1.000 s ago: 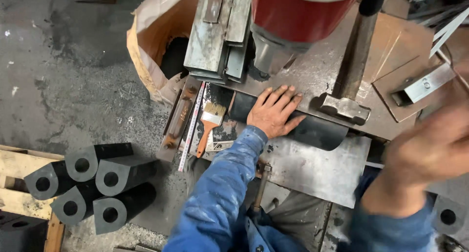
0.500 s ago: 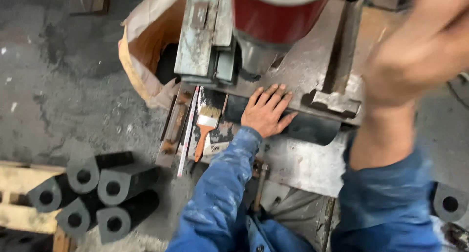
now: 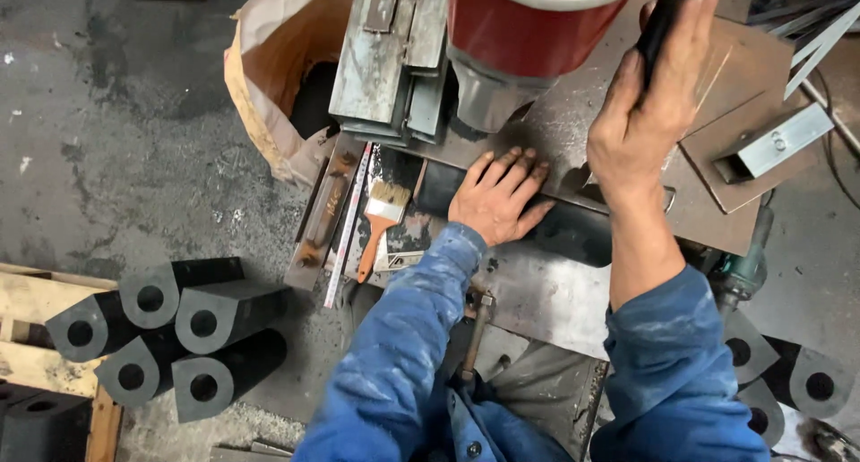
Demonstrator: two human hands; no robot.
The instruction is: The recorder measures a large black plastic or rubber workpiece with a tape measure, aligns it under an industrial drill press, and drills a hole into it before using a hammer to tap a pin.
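The left hand (image 3: 497,198) remains flat, fingers spread, pressing the black rubber block (image 3: 573,229) on the steel desk (image 3: 546,292) under the red drill housing (image 3: 528,23). The right hand (image 3: 649,113), previously blurred mid-air, is now closed around the black lever handle (image 3: 658,23).

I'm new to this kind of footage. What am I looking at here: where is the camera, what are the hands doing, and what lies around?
The camera sits on the person's head, looking down. The left hand lies flat on a dark block on a steel machine table. The right hand grips a black lever handle beside the machine's red body. A paintbrush and a steel ruler lie left of the block. More dark blocks with round holes are stacked on a wooden pallet at lower left.
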